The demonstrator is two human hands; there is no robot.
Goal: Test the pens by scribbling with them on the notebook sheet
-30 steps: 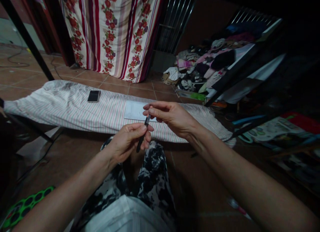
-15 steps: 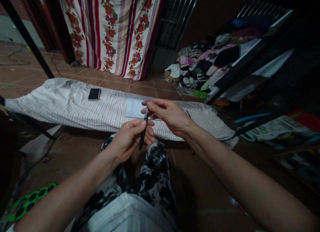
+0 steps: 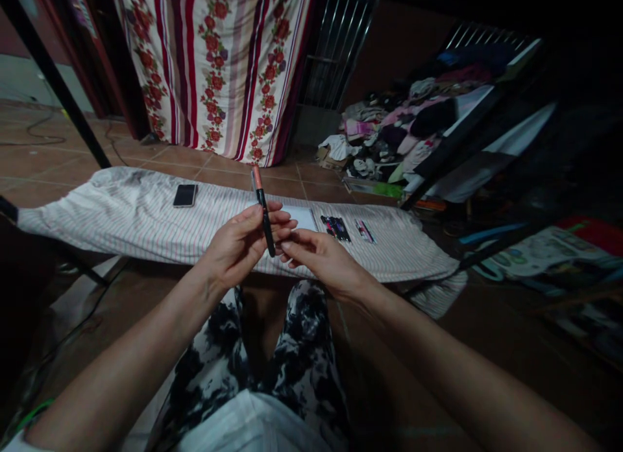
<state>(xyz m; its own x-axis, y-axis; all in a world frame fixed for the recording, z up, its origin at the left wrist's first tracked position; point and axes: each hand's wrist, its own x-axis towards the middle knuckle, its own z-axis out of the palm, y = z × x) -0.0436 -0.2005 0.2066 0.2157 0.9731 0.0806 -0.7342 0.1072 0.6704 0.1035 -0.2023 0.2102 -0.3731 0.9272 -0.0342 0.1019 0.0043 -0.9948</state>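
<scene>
My left hand point(image 3: 239, 239) is closed around a black pen point(image 3: 266, 222) with a coral-coloured upper end, held tilted with that end up and away from me. Close beside the pen's lower end is my right hand point(image 3: 324, 254), its fingers loosely bent and slightly apart; I see nothing held in it. Behind the hands, a spiral notebook point(image 3: 304, 217) lies on the striped cloth point(image 3: 131, 212), partly covered by my fingers. Several dark pens point(image 3: 335, 228) rest in a group to the right of the notebook. Farther right is a smaller group of slim pens point(image 3: 365, 231).
A phone point(image 3: 185, 195) lies on the cloth at the left. Beyond the cloth-covered surface hangs a floral striped curtain point(image 3: 233, 69). A heap of clothes point(image 3: 403, 118) fills the back right. Dark metal bars point(image 3: 58, 82) stand at both sides.
The pen has risen and now shows its coral end upward. My right hand has moved from its upper end down to its lower end. The view has shifted slightly, uncovering the pens on the cloth.
</scene>
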